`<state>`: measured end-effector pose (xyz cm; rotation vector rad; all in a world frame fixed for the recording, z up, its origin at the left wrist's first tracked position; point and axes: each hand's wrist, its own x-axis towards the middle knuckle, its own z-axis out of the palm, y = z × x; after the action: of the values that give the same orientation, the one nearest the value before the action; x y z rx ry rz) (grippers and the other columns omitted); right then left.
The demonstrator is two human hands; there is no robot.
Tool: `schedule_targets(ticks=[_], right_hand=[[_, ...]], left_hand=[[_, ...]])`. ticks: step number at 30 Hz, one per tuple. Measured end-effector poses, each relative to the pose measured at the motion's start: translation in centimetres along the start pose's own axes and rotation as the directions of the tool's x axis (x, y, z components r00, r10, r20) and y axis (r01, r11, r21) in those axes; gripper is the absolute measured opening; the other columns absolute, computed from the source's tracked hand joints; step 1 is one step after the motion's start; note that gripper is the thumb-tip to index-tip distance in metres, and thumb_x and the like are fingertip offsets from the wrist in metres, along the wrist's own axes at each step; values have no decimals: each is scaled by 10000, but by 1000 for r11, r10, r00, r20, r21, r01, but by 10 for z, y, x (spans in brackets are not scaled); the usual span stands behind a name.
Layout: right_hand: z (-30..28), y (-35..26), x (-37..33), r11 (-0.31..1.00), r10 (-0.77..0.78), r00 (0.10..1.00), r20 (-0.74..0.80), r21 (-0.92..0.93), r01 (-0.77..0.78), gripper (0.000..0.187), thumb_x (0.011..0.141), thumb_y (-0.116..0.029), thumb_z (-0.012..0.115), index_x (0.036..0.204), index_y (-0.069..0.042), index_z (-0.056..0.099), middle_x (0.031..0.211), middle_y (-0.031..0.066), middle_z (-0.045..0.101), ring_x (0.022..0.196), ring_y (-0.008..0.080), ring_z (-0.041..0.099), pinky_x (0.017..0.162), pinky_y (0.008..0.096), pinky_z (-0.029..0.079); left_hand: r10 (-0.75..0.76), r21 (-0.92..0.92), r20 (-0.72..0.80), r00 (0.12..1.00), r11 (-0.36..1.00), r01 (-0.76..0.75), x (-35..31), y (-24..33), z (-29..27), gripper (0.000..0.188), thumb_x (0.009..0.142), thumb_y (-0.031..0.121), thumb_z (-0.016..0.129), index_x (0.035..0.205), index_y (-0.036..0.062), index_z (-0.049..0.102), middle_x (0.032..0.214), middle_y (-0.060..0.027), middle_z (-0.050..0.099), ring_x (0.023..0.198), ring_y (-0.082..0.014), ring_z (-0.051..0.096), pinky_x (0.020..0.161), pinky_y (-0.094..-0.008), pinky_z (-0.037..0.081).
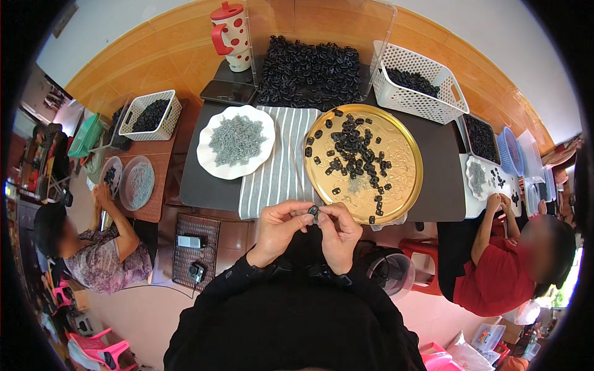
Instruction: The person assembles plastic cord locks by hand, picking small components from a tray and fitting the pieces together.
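Just off the table's near edge, my left hand [279, 232] pinches a small black plastic part [313, 211] with rounded ends. My right hand [340, 237] meets it from the other side, thumb and fingers pressed together at the part; whatever small piece they hold is too small to name. Beyond my right hand lies a round gold tray [405, 179] with loose black parts [356, 148] and a few tiny grey pieces [356, 184]. To the left, a white scalloped plate [205, 151] carries a heap of small, slender grey metal pieces [238, 141].
A grey striped cloth [272, 185] lies between plate and tray. Behind stand a clear-walled bin of black parts [309, 71], a white basket [455, 108], a phone [228, 92] and a dotted tumbler [232, 37]. One person [105, 247] works at left, another [507, 266] at right.
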<state>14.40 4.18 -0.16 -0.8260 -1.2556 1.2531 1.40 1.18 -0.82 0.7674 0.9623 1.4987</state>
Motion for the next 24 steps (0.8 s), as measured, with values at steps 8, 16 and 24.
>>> schedule_targets(ticks=[8,16,24], right_hand=[[-1,7,-1,1000,7,999,-35,-3,-7,103,852,81,580,937,48,628,816,30,571,700,65,522,637,192,416],[-1,9,1,989,57,995,-76,143,-46,92,840,81,599,920,40,615,792,16,571,704,60,525,636,200,423],[-3,-2,3,958,150,988,-45,253,-134,148,825,76,590,965,28,598,793,29,610,681,67,541,626,198,436]], left_hand=[[191,169,29,981,966,-193,-1,-6,4,303,821,-101,621,1110,-14,640,917,-62,574,735,-96,575,637,-210,498],[261,155,4,965,953,-259,0,-13,12,318,820,-110,617,1124,-17,626,949,-61,579,794,-92,584,672,-206,494],[191,229,11,981,955,-189,-1,-9,11,274,834,-78,616,1100,-15,631,956,-52,587,800,-89,576,670,-195,469]])
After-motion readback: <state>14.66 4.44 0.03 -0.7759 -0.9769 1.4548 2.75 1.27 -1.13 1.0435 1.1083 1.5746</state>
